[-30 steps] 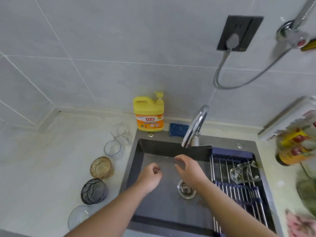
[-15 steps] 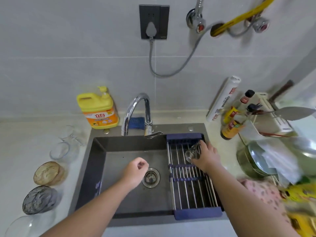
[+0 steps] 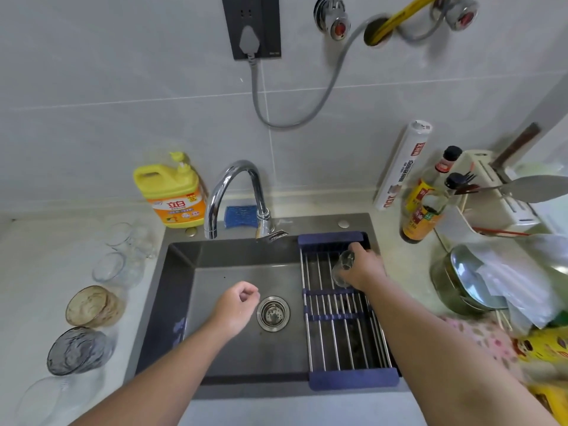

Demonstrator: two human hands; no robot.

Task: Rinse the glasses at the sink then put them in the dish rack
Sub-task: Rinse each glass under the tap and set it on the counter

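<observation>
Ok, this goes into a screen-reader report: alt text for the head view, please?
A person's right hand holds a clear glass on the dish rack across the sink; the empty left hand hovers over the basin. Five more glasses wait on the left counter.

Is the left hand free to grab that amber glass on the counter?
Probably yes: the left hand hovers empty over the sink, and nothing stands between it and the amber glass.
</observation>
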